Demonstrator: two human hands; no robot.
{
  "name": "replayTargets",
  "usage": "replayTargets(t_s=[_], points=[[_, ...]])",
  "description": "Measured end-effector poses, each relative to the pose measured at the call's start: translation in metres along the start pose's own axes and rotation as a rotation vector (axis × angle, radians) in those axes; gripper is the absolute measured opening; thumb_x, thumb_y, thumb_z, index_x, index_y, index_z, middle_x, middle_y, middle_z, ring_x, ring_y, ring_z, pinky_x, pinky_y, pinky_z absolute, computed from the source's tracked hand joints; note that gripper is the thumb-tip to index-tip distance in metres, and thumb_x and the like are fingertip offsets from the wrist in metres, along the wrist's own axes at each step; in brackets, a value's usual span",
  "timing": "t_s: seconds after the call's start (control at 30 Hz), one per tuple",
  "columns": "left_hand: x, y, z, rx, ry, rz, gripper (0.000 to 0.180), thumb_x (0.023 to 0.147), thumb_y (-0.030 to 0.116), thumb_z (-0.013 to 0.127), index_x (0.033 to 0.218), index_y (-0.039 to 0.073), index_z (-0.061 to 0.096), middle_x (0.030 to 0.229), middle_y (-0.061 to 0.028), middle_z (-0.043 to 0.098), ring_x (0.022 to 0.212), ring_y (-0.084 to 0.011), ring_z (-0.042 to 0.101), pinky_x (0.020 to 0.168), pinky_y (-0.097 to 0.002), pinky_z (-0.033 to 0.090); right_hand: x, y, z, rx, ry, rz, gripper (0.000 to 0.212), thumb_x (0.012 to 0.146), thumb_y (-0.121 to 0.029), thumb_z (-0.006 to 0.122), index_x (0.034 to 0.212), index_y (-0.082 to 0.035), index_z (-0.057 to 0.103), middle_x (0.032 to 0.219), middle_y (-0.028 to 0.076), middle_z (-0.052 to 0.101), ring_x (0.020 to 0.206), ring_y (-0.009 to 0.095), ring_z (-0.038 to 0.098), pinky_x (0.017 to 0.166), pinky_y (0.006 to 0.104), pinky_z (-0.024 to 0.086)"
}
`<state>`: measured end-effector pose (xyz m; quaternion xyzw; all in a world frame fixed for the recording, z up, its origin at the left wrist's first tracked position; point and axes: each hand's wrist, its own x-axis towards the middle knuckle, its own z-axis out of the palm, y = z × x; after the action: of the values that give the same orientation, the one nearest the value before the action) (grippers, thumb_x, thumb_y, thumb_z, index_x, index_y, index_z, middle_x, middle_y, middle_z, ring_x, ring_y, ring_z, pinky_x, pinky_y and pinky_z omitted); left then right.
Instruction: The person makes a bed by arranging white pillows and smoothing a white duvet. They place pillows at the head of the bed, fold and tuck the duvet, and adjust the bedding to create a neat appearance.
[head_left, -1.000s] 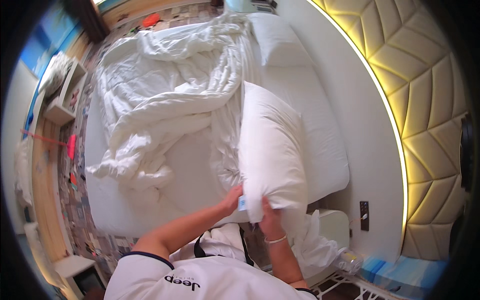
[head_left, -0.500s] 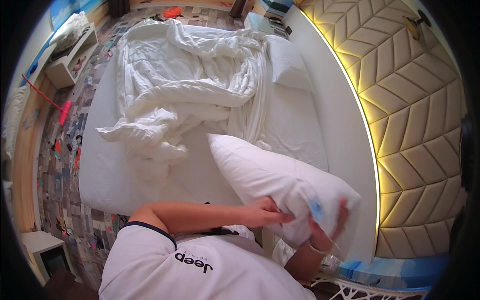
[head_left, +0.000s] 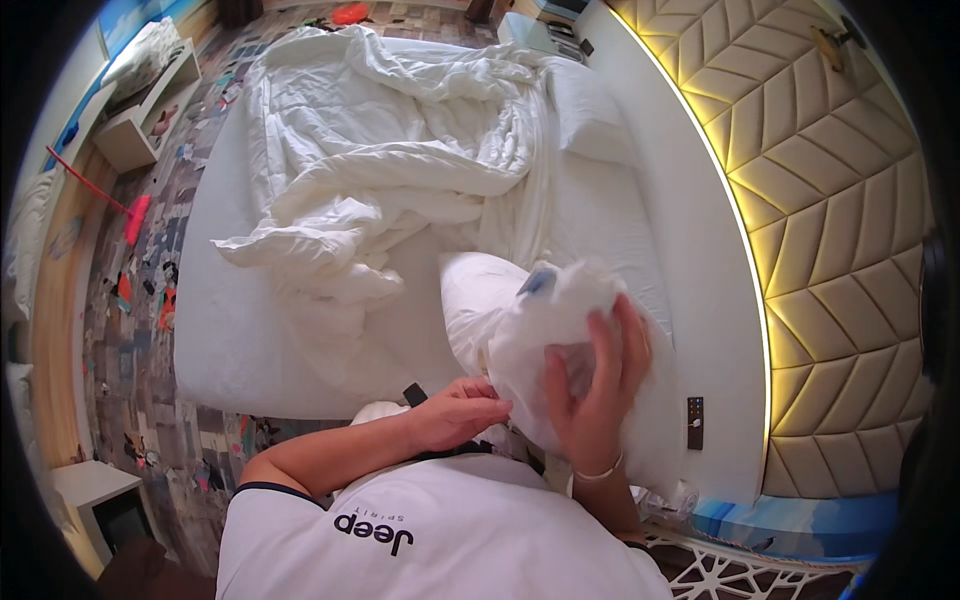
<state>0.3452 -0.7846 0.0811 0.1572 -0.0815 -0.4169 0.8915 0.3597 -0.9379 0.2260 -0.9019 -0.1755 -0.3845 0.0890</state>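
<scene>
A plump white pillow (head_left: 470,300) lies in front of me on the near part of the bed, its near end folded upward and bulging. On that raised end shows a small blue tag (head_left: 538,281). My left hand (head_left: 462,412) is closed at the pillow's near left side, thumb and fingers pinching the edge of its white pillowcase (head_left: 515,375). With fingers spread and slightly blurred, my right hand (head_left: 600,385) rests against the right side of the bulge. What lies under its palm is hidden.
A rumpled white duvet (head_left: 400,180) covers the far half of the bed (head_left: 225,340). Another pillow (head_left: 590,110) lies by the padded headboard wall (head_left: 840,250). A dark remote (head_left: 695,423) sits on the ledge at right. A red broom (head_left: 137,220) stands at left.
The pillow's near end has folded up and away, carrying the blue tag higher. My right hand has moved up and left with fingers spreading. The left hand has shifted left, still pinching.
</scene>
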Motion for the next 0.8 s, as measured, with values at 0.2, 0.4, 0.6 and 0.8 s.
replayTargets(t_s=[0.2, 0.4, 0.6, 0.8], points=[[0.011, 0.005, 0.004, -0.235, 0.065, 0.05, 0.036, 0.096, 0.006, 0.053, 0.132, 0.003, 0.05, 0.131, -0.0067, 0.056, 0.121, -0.0185, 0.052, 0.108, -0.0379, 0.037, -0.026, 0.034, 0.049, 0.21, -0.456, 0.13, 0.024, 0.089, -0.019, 0.062, 0.103, 0.0, 0.065, 0.079, 0.015, 0.063, 0.077, 0.031, 0.06, 0.072, 0.0399, 0.048], [0.028, -0.012, -0.023, 0.881, 0.184, 0.262, 0.034, 0.092, 0.0, 0.057, 0.126, 0.0, 0.055, 0.122, -0.0108, 0.057, 0.113, -0.0253, 0.054, 0.101, -0.0364, 0.038, -0.043, 0.067, 0.075, 0.274, -0.577, 0.158, 0.026, 0.09, -0.022, 0.059, 0.074, -0.002, 0.062, 0.074, 0.015, 0.062, 0.071, 0.033, 0.059, 0.065, 0.0435, 0.046], [0.049, -0.005, -0.016, 1.359, 0.152, 0.589, 0.02, 0.085, -0.002, 0.061, 0.105, -0.003, 0.056, 0.093, -0.0191, 0.053, 0.086, -0.0349, 0.05, 0.078, -0.0402, 0.043, -0.048, 0.093, 0.064, 0.564, -0.98, 0.28, 0.028, 0.092, -0.019, 0.052, 0.077, 0.003, 0.061, 0.075, 0.019, 0.062, 0.072, 0.036, 0.059, 0.066, 0.0428, 0.046], [0.086, -0.008, -0.033, 1.471, 0.195, 0.66, 0.011, 0.09, 0.007, 0.057, 0.094, -0.003, 0.055, 0.086, -0.021, 0.054, 0.084, -0.0371, 0.05, 0.074, -0.0436, 0.041, -0.061, 0.125, 0.073, 0.858, -1.06, 0.282, 0.027, 0.092, -0.018, 0.051, 0.091, 0.006, 0.064, 0.087, 0.022, 0.066, 0.078, 0.033, 0.062, 0.073, 0.0355, 0.049]])
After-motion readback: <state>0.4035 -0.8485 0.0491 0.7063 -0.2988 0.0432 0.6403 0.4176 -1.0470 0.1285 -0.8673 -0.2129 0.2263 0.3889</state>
